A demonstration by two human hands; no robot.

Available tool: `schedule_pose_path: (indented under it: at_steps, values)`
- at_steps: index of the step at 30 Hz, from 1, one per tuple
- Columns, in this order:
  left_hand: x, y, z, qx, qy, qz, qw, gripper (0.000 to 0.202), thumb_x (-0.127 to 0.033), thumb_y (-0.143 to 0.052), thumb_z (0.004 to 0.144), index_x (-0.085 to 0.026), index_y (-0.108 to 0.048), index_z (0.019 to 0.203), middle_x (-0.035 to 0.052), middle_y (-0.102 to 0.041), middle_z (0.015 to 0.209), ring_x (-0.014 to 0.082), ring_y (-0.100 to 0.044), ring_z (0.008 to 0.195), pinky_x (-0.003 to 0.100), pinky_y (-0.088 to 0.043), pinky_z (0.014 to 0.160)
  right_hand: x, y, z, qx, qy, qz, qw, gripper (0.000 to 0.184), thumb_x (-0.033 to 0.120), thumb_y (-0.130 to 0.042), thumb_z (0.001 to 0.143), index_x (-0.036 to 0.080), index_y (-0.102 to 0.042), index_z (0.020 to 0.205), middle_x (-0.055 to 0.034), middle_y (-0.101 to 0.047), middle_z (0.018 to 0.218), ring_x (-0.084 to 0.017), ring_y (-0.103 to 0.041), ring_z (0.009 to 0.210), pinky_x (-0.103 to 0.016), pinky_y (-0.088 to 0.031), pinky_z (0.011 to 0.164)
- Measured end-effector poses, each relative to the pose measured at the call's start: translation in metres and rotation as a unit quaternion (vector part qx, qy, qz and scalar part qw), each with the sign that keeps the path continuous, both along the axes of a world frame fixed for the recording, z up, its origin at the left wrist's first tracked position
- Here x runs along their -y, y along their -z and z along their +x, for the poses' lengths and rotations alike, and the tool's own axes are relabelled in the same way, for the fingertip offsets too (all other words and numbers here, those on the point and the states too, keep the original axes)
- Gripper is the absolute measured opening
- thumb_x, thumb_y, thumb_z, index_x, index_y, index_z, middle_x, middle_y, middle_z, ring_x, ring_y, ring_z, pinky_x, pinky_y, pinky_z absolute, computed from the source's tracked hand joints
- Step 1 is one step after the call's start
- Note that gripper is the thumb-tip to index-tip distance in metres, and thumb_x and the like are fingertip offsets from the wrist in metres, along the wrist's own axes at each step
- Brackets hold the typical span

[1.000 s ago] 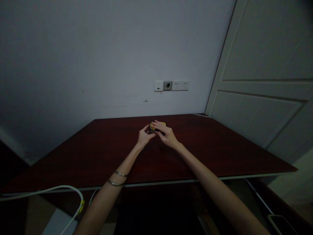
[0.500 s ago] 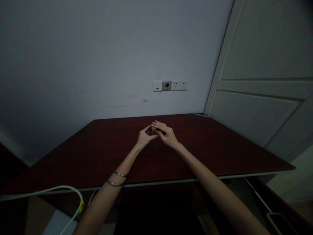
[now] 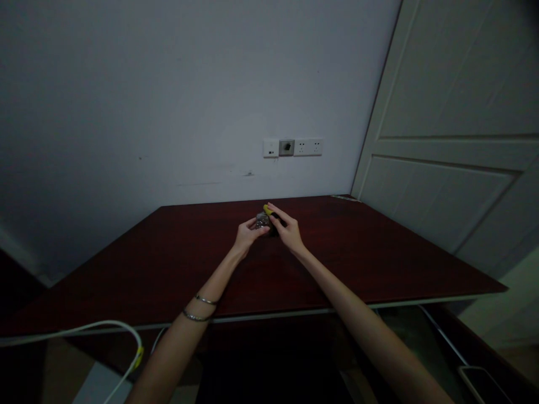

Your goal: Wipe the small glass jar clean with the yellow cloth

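Note:
My left hand (image 3: 246, 235) has its fingers and thumb round a small clear, shiny jar (image 3: 263, 220) over the middle of the table. My right hand (image 3: 289, 229) grips a yellow-and-black lid (image 3: 268, 210), tilted against the jar's upper right side. The fingers hide much of the lid, so I cannot tell whether it is fully off the jar. Both hands are close together, thumbs toward me. Two metal bracelets (image 3: 200, 307) circle my left forearm.
The dark red table (image 3: 177, 269) meets a pale wall (image 3: 210, 84) with sockets (image 3: 308, 147). A white door (image 3: 446, 140) stands at right. A white cable (image 3: 122, 324) loops over the front left edge. A phone-like object (image 3: 484, 384) lies low at right.
My right hand has tipped the lid from lying flat over the jar to a steep tilt at its right side. More of the clear jar now shows in my left hand.

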State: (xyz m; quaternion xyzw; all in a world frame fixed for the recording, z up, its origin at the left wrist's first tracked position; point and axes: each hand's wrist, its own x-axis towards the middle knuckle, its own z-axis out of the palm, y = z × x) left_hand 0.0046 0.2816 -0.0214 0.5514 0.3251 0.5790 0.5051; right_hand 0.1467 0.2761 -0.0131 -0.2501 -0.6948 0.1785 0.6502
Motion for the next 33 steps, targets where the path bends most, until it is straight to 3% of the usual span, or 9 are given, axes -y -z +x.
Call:
schedule_pose_path:
  at_steps: [7,15,23,28,33]
  values:
    - [-0.003,0.003,0.001,0.023,0.006,-0.012,1.0,0.054,-0.029,-0.08,0.049,-0.01,-0.066,0.097,0.0104,-0.068,0.093,0.0176,-0.063,0.076,0.027,-0.049,0.068,0.021,0.004,0.004,0.069,-0.016,0.038,0.997,0.031,0.027,-0.049,0.085,0.029,-0.058,0.115,-0.0008,-0.054,0.127,-0.021,-0.04,0.126,-0.044,-0.032,0.107]
    - [-0.003,0.008,-0.002,0.024,0.054,-0.024,0.998,0.059,-0.038,-0.08,0.046,-0.01,-0.066,0.096,0.01,-0.068,0.088,0.0165,-0.062,0.068,0.027,-0.048,0.06,0.013,-0.005,0.014,0.084,-0.009,0.052,0.995,0.033,0.022,-0.046,0.086,0.028,-0.056,0.117,-0.0001,-0.054,0.127,-0.019,-0.041,0.125,-0.041,-0.033,0.107]
    - [-0.002,0.005,-0.002,0.054,0.056,-0.031,0.996,0.056,-0.038,-0.08,0.046,-0.011,-0.066,0.093,0.0097,-0.068,0.084,0.0156,-0.062,0.066,0.027,-0.048,0.062,0.027,0.006,0.012,0.141,-0.012,0.094,0.985,0.038,0.017,-0.046,0.085,0.028,-0.053,0.12,-0.0007,-0.051,0.13,-0.019,-0.039,0.127,-0.044,-0.032,0.106]
    - [-0.002,0.003,-0.004,0.025,0.058,-0.023,0.998,0.056,-0.034,-0.08,0.049,-0.011,-0.065,0.097,0.0097,-0.068,0.089,0.0181,-0.064,0.073,0.03,-0.049,0.069,0.02,-0.003,0.014,0.118,-0.008,0.059,0.991,0.032,0.021,-0.048,0.084,0.029,-0.059,0.113,0.0008,-0.056,0.125,-0.019,-0.044,0.123,-0.044,-0.034,0.106]
    - [-0.011,0.007,-0.005,-0.058,0.003,0.016,0.998,0.065,-0.022,-0.082,0.044,-0.011,-0.061,0.105,0.0117,-0.064,0.107,0.0208,-0.061,0.092,0.033,-0.046,0.086,0.008,-0.006,0.013,0.12,-0.003,0.015,0.993,0.03,0.021,-0.05,0.083,0.028,-0.061,0.11,-0.001,-0.059,0.12,-0.02,-0.048,0.12,-0.045,-0.036,0.104]
